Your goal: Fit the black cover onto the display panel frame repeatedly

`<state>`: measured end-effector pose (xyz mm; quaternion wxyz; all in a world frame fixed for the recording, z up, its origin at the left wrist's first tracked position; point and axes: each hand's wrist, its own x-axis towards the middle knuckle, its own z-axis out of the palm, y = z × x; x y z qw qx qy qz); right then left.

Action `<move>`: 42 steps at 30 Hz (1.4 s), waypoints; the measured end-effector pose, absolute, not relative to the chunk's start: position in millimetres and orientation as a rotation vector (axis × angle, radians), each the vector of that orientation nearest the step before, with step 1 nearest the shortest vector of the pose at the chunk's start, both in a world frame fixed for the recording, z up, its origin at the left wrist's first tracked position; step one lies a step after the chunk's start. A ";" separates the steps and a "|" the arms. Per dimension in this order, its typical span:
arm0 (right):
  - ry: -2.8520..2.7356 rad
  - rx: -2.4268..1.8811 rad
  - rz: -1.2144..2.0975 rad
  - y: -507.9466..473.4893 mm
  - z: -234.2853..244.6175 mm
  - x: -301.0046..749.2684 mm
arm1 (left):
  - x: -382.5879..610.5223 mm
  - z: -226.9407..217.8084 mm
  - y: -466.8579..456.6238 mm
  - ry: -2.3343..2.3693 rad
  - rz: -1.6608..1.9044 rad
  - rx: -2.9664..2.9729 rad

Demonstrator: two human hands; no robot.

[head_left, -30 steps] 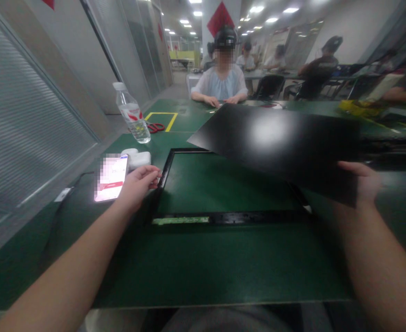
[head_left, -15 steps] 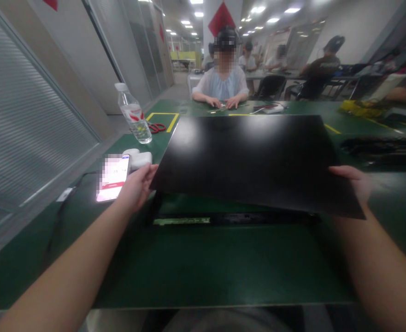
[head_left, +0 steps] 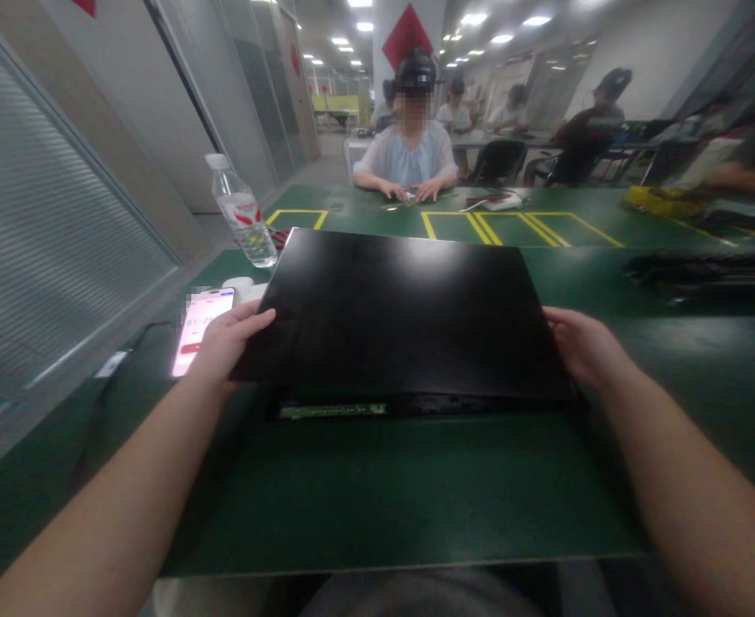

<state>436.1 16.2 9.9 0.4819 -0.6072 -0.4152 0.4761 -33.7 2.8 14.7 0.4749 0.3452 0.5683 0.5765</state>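
A thin, glossy black rectangular panel (head_left: 409, 317) is held level between my two hands. My left hand (head_left: 229, 338) grips its left edge, thumb on top and fingers underneath. At the opposite edge, my right hand (head_left: 586, 347) is closed on the side, its fingers partly hidden. Below the panel lies a dark frame (head_left: 441, 406), mostly covered, with a green circuit strip (head_left: 332, 411) showing along its near bar. Whether panel and frame touch, I cannot tell.
Left of the panel are a lit phone (head_left: 200, 330), a white object (head_left: 239, 287) and a water bottle (head_left: 243, 214). Red-handled scissors (head_left: 278, 238) lie behind. A black bundle (head_left: 704, 278) rests at right. Across the green table (head_left: 403, 497) sits a person (head_left: 409, 154).
The panel has moved left and lower, covering more of the frame. Both hands moved left with it, and the yellow table markings behind it have come into view.
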 end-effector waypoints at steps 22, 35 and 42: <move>-0.981 -1.611 0.968 27.7 -7.9 452.9 | -21.8 18.3 -0.7 1.493 1.366 0.705; -1.004 -1.640 0.904 32.1 -14.9 452.6 | -14.9 12.4 -0.5 1.462 1.362 0.725; -0.985 -1.637 0.871 30.7 -14.0 453.9 | -7.0 15.0 -4.1 1.475 1.297 0.724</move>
